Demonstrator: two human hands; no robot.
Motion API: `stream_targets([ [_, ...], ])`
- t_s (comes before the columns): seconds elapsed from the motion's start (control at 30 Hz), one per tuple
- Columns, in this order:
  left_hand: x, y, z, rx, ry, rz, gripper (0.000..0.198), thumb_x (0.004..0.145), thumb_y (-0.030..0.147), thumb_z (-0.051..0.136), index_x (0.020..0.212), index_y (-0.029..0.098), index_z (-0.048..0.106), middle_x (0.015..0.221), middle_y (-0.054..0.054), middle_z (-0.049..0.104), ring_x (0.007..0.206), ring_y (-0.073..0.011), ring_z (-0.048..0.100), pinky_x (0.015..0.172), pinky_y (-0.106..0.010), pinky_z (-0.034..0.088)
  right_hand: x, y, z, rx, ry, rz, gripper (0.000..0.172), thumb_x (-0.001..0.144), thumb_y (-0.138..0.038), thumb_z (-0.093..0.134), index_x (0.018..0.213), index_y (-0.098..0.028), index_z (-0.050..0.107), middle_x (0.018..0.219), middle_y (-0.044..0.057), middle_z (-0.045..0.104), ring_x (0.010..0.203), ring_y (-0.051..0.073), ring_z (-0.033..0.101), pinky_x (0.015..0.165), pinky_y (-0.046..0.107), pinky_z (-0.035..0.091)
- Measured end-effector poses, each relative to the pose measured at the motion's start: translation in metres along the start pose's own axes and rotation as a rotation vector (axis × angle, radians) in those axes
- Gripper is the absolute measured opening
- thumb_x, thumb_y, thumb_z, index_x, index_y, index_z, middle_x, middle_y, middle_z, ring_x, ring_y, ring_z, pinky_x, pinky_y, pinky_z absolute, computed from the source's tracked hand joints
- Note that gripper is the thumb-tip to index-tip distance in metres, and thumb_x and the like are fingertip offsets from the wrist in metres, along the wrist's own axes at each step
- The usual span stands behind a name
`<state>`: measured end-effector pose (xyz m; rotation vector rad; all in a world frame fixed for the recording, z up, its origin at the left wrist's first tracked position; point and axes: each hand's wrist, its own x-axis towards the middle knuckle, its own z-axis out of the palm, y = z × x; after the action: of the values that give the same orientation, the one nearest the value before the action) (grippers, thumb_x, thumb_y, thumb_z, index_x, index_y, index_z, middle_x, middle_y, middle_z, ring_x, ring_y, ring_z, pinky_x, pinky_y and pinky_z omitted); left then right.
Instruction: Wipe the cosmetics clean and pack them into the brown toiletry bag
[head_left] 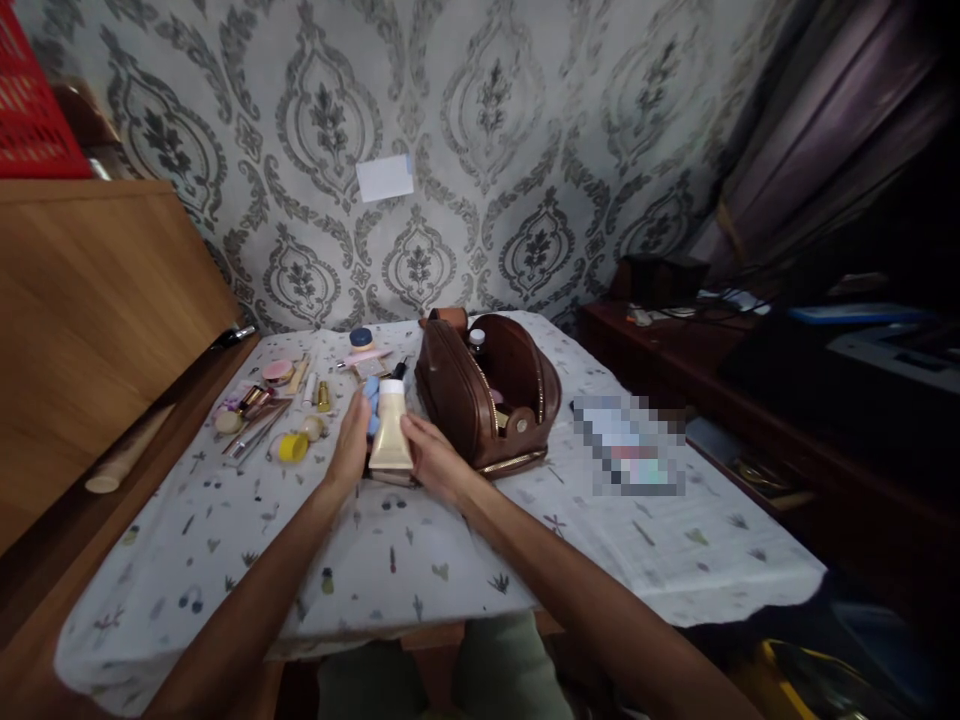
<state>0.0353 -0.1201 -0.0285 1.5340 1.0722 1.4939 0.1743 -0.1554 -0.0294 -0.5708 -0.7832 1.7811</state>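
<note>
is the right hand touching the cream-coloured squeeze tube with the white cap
Touching: the head view shows the right hand with its thumb against the right edge of the cream-coloured squeeze tube, no gap between.

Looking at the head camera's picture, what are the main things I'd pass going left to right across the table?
Yellow round container → small gold bottle → the person's left hand → cream-coloured tube with a white cap → open brown bag → pixelated flat item.

Forearms stretched forward, converging; left hand, right hand close together, turned inward.
</note>
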Motion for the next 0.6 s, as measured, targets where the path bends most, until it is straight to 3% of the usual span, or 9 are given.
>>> stream_targets([
  [0.1,-0.003,0.001,0.004,-0.096,-0.162,-0.115,0.055,0.088,0.057,0.059,0.135,0.029,0.055,0.128,-0.007,0.065,0.115,-0.0240,0.062,0.088,-0.034,0.056,0.001,-0.007,-0.002,-0.020,0.046,-0.036,0.046,0.078,-0.052,0.075,0.109,-0.021,0.062,0.093,0.004,0.074,0.085,0.022,0.071,0.071,0.032,0.057],
  [0.2,0.001,0.003,-0.001,-0.091,-0.223,-0.097,0.055,0.085,0.053,0.064,0.132,0.025,0.059,0.122,-0.007,0.068,0.108,-0.0234,0.065,0.087,-0.033,0.055,0.003,-0.007,-0.004,-0.018,0.064,-0.036,0.043,0.082,-0.053,0.070,0.110,-0.021,0.062,0.092,0.005,0.074,0.081,0.022,0.071,0.068,0.033,0.058],
  [0.33,0.006,0.007,-0.007,0.097,-0.105,0.050,0.043,0.089,0.050,0.059,0.119,0.020,0.064,0.108,-0.007,0.070,0.103,-0.0226,0.064,0.094,-0.036,0.051,0.008,-0.003,-0.005,-0.031,0.082,-0.018,0.042,0.083,-0.055,0.067,0.109,-0.022,0.062,0.089,0.004,0.073,0.075,0.021,0.071,0.065,0.033,0.058],
  [0.47,-0.003,0.014,-0.007,0.255,0.048,0.180,0.042,0.093,0.046,0.053,0.127,0.021,0.054,0.114,-0.008,0.066,0.104,-0.0204,0.063,0.093,-0.033,0.049,0.012,-0.003,-0.009,-0.038,0.153,-0.066,0.046,0.080,-0.058,0.069,0.105,-0.019,0.063,0.085,0.005,0.072,0.074,0.021,0.070,0.063,0.032,0.056],
  [0.6,-0.016,0.017,-0.007,0.420,-0.174,0.262,0.036,0.094,0.048,0.048,0.116,0.022,0.060,0.087,-0.003,0.069,0.072,-0.0168,0.063,0.069,-0.027,0.050,0.014,-0.004,-0.013,-0.061,0.248,-0.153,0.045,0.075,-0.057,0.073,0.099,-0.021,0.062,0.086,0.002,0.071,0.077,0.019,0.067,0.064,0.028,0.053],
])
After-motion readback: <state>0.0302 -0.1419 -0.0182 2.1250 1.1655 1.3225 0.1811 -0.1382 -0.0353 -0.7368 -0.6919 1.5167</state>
